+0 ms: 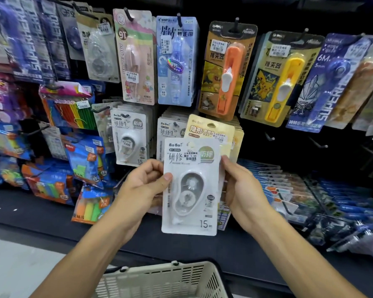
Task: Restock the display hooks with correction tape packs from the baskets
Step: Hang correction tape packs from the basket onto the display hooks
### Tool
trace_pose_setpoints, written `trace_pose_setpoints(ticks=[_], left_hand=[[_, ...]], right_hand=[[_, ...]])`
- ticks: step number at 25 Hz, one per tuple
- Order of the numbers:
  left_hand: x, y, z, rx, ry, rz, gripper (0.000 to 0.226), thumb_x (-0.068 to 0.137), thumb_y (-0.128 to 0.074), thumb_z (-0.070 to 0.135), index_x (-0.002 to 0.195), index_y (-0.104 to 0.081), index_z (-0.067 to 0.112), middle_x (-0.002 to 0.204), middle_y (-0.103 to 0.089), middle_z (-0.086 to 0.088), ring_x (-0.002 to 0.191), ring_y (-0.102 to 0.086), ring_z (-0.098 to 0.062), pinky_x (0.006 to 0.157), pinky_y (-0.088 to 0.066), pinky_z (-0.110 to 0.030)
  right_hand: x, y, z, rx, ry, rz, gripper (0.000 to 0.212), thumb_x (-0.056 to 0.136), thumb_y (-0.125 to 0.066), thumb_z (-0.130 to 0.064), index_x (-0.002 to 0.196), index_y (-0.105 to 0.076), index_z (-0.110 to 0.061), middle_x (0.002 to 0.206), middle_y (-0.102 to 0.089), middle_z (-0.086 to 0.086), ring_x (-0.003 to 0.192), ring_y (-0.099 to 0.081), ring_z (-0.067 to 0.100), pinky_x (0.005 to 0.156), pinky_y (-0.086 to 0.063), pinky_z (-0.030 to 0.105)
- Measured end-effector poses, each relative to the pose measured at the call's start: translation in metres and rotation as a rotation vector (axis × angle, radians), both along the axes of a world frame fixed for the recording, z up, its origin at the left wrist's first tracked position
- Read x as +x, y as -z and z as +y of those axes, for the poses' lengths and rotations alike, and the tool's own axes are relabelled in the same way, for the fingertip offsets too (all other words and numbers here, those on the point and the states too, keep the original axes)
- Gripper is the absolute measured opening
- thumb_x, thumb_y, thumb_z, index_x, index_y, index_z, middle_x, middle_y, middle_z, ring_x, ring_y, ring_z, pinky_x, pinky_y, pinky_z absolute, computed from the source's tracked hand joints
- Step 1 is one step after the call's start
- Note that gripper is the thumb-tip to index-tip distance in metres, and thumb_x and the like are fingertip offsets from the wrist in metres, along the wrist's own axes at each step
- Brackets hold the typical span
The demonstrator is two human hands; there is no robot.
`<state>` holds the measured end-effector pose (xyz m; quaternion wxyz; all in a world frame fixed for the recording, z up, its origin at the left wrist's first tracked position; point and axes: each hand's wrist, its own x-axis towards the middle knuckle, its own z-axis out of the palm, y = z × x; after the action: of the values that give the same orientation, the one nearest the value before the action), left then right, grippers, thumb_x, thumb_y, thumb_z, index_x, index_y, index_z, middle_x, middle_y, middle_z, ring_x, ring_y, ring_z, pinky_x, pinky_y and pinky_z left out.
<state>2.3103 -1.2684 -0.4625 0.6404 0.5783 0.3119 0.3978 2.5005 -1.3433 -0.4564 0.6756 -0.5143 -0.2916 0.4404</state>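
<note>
A dark shop display wall (289, 22) rises behind rows of hanging stationery, its black metal pegs (269, 137) jutting out bare at lower right. A black shelf (30, 207) runs along the base of the wall, with bright packs of coloured pens (52, 188) standing at left and flat packs (289, 183) stacked in rows at right. Pale floor (19, 265) shows at lower left. The light is soft and falls from the front.

Head view, close, down toward display hooks (269, 137)
</note>
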Motion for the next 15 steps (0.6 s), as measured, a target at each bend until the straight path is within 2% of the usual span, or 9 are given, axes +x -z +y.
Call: trace_pose_setpoints(ticks=[2, 3, 4, 6, 7, 9, 12, 13, 15], left_hand=[[-0.003, 0.000, 0.004, 0.025, -0.074, 0.006, 0.017, 0.099, -0.058, 0.007, 0.086, -0.060, 0.016, 0.093, -0.077, -0.003, 0.073, -0.068, -0.014, 0.056, -0.055, -0.031], [-0.005, 0.000, 0.007, 0.029, -0.107, -0.005, 0.019, 0.100, -0.057, 0.007, 0.084, -0.059, 0.018, 0.093, -0.078, -0.002, 0.072, -0.069, -0.012, 0.056, -0.055, -0.030], [-0.007, -0.001, 0.010, 0.021, -0.136, -0.019, 0.021, 0.100, -0.057, 0.006, 0.083, -0.059, 0.019, 0.092, -0.079, -0.001, 0.071, -0.070, -0.011, 0.055, -0.056, -0.027], [-0.009, -0.001, 0.015, 0.002, -0.185, -0.031, 0.027, 0.100, -0.057, 0.007, 0.079, -0.059, 0.023, 0.087, -0.079, 0.001, 0.069, -0.070, -0.009, 0.054, -0.057, -0.025], [-0.010, -0.001, 0.016, -0.001, -0.200, -0.027, 0.030, 0.100, -0.057, 0.007, 0.076, -0.060, 0.025, 0.086, -0.079, 0.002, 0.069, -0.070, -0.009, 0.055, -0.056, -0.025], [-0.010, -0.001, 0.015, 0.008, -0.217, -0.014, 0.034, 0.101, -0.057, 0.008, 0.073, -0.060, 0.028, 0.085, -0.079, 0.002, 0.070, -0.071, -0.008, 0.063, -0.055, -0.030], [-0.010, -0.002, 0.011, 0.021, -0.229, 0.006, 0.037, 0.101, -0.057, 0.009, 0.072, -0.063, 0.032, 0.089, -0.079, -0.001, 0.082, -0.070, -0.016, 0.084, -0.052, -0.045], [-0.010, -0.003, 0.010, 0.017, -0.233, 0.007, 0.036, 0.101, -0.057, 0.009, 0.074, -0.064, 0.031, 0.091, -0.079, -0.001, 0.085, -0.070, -0.017, 0.088, -0.051, -0.048], [-0.011, -0.003, 0.011, 0.000, -0.254, -0.004, 0.026, 0.101, -0.056, 0.008, 0.082, -0.061, 0.025, 0.092, -0.079, -0.002, 0.088, -0.070, -0.020, 0.093, -0.051, -0.053]], right_hand=[[0.009, 0.000, 0.003, -0.041, 0.173, -0.059, 0.028, 0.104, -0.053, -0.026, 0.105, -0.075, -0.010, 0.104, -0.077, 0.011, 0.100, -0.072, 0.033, 0.089, -0.056, 0.048], [0.015, -0.001, 0.004, -0.065, 0.272, -0.168, 0.030, 0.104, -0.052, -0.025, 0.095, -0.075, -0.008, 0.094, -0.078, 0.006, 0.092, -0.072, 0.025, 0.086, -0.055, 0.043], [0.020, -0.001, 0.003, -0.083, 0.359, -0.299, 0.035, 0.105, -0.051, -0.025, 0.084, -0.070, -0.005, 0.079, -0.073, -0.001, 0.076, -0.067, 0.014, 0.075, -0.051, 0.036], [0.029, -0.002, 0.002, -0.096, 0.456, -0.491, 0.044, 0.105, -0.050, -0.028, 0.070, -0.051, 0.000, 0.054, -0.045, -0.006, 0.049, -0.038, 0.007, 0.056, -0.031, 0.031], [0.031, -0.003, 0.003, -0.096, 0.469, -0.531, 0.046, 0.105, -0.049, -0.028, 0.066, -0.042, -0.003, 0.051, -0.034, -0.009, 0.045, -0.027, 0.007, 0.053, -0.023, 0.029], [0.032, -0.007, 0.007, -0.095, 0.482, -0.540, 0.051, 0.105, -0.048, -0.028, 0.057, -0.034, -0.017, 0.044, -0.025, -0.015, 0.040, -0.021, 0.006, 0.046, -0.021, 0.025], [0.034, -0.013, 0.013, -0.104, 0.436, -0.560, 0.053, 0.105, -0.049, -0.030, 0.055, -0.033, -0.022, 0.043, -0.025, -0.016, 0.042, -0.023, 0.007, 0.049, -0.022, 0.025], [0.034, -0.012, 0.013, -0.120, 0.393, -0.593, 0.054, 0.105, -0.049, -0.030, 0.054, -0.035, -0.023, 0.045, -0.026, -0.015, 0.043, -0.024, 0.008, 0.051, -0.022, 0.026], [0.033, -0.008, 0.012, -0.113, 0.351, -0.630, 0.060, 0.104, -0.049, -0.029, 0.047, -0.035, -0.026, 0.044, -0.026, -0.015, 0.042, -0.023, 0.007, 0.047, -0.022, 0.024]])
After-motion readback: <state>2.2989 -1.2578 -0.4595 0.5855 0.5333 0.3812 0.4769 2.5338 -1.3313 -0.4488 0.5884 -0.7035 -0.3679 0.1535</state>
